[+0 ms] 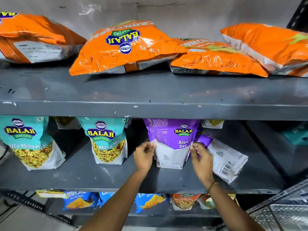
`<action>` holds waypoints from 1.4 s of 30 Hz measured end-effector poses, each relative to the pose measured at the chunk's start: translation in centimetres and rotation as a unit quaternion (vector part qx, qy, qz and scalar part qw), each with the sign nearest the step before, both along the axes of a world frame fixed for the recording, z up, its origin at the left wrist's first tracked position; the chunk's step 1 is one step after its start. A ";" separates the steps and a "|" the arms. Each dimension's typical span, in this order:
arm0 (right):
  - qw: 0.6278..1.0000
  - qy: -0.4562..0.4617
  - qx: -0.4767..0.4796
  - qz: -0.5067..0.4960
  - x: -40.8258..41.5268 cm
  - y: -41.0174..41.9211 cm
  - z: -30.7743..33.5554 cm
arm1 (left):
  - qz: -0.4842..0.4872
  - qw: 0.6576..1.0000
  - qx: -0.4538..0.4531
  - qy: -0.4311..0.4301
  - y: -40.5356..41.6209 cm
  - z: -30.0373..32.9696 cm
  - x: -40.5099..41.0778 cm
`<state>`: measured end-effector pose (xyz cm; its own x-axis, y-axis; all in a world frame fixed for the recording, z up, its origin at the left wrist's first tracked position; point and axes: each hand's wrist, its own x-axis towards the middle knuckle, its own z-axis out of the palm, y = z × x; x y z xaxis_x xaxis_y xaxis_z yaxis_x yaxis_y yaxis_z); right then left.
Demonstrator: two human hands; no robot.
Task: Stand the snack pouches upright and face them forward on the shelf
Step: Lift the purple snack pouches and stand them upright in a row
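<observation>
A purple Aloo Sev pouch [172, 140] stands upright on the middle shelf [100, 177], turned partly sideways. My left hand [144, 156] pinches its left edge and my right hand [201, 160] pinches its right edge. A second purple pouch [223, 157] lies tilted on its back just right of it, barcode side up, partly behind my right hand. Two teal Mitha Mix pouches [106, 140] [28, 142] stand upright facing forward to the left.
Several orange wafer bags [123, 47] lie flat on the top shelf [150, 110]. More pouches sit at the back of the middle shelf. Blue and orange packs [150, 202] fill the bottom shelf. A metal rack [283, 209] is at lower right.
</observation>
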<state>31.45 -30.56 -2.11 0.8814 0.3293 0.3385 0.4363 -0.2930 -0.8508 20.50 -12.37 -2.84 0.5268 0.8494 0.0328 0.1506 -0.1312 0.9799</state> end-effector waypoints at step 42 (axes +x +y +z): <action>0.952 0.252 -0.058 0.166 1.9 0.5 0.6 | -0.132 0.976 -0.129 -0.113 -1.3 1.9 0.0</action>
